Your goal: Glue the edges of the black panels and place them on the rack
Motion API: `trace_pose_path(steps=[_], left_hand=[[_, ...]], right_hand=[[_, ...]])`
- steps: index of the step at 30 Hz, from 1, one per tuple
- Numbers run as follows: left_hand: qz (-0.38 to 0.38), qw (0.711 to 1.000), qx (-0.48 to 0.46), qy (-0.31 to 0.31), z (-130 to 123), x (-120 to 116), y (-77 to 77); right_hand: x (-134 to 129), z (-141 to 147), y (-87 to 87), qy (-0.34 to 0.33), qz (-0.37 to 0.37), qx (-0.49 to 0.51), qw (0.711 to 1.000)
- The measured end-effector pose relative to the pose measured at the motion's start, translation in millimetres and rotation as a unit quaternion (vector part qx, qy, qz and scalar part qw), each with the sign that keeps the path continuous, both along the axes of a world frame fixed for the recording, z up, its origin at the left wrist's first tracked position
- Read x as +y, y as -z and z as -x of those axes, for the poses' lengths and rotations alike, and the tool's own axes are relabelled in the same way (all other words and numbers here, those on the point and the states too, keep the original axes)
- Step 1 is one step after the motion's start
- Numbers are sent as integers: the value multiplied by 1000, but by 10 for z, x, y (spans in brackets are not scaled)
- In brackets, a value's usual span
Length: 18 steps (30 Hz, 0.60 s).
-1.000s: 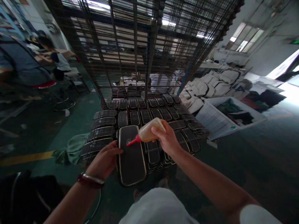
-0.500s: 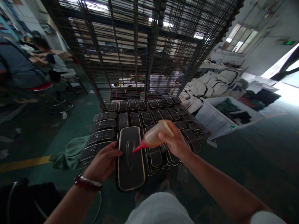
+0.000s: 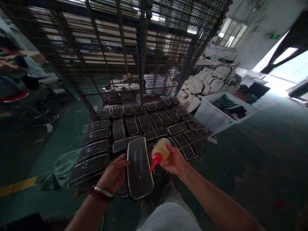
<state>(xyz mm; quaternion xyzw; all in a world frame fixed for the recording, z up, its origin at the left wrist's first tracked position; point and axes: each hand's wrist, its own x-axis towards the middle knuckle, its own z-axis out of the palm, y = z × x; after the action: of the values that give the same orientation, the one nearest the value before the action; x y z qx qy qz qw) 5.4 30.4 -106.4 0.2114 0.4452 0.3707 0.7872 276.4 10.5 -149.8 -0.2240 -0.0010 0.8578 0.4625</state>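
My left hand [image 3: 115, 173] is closed on the left edge of a dark, flat panel with rounded corners [image 3: 139, 183]. The panel has a pale rim and a shiny curved streak on its face, and it is tilted up toward me. My right hand [image 3: 175, 159] grips a squeeze bottle [image 3: 162, 148] of yellowish liquid. Its red nozzle points down beside the panel's right edge. Behind both hands, several similar dark panels [image 3: 156, 119] lie in rows on a wire drying rack [image 3: 141, 64].
To the right stands a white bin [image 3: 211, 117] holding dark and green cloth, with a heap of pale padded pieces [image 3: 204, 85] behind it. Green cloth [image 3: 60, 170] lies on the floor at left. A person [image 3: 26, 64] sits at the far left.
The bottle's nozzle has swung from over the middle of the panel to its right edge, pointing more downward. My view has turned to the right. Both hands keep their grip.
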Motion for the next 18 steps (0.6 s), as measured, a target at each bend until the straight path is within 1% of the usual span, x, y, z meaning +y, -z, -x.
trace_pose_path(steps=[3, 5, 9, 12, 13, 15, 16, 18], left_hand=[[-7, 999, -18, 49, -144, 78, 43], [-19, 997, -21, 70, -238, 143, 48], [-10, 997, 9, 74, -478, 349, 39], [4, 996, 37, 79, -714, 612, 48], [5, 996, 47, 80, -803, 723, 59], [1, 995, 66, 79, -1004, 976, 97], [-1, 994, 75, 78, -1117, 1115, 127], [-5, 993, 87, 81, -1373, 1409, 212]], right_hand=[[95, -120, 68, 26, 7, 31, 999], [179, -212, 110, 39, 7, 46, 998], [395, -402, 217, 46, 4, 63, 997], [613, -615, 279, 67, -2, 63, 996], [695, -716, 289, 88, -3, 57, 994], [867, -983, 282, 162, 0, 30, 986], [955, -1156, 266, 212, 5, 7, 977], [1128, -1593, 207, 323, 19, -48, 945]])
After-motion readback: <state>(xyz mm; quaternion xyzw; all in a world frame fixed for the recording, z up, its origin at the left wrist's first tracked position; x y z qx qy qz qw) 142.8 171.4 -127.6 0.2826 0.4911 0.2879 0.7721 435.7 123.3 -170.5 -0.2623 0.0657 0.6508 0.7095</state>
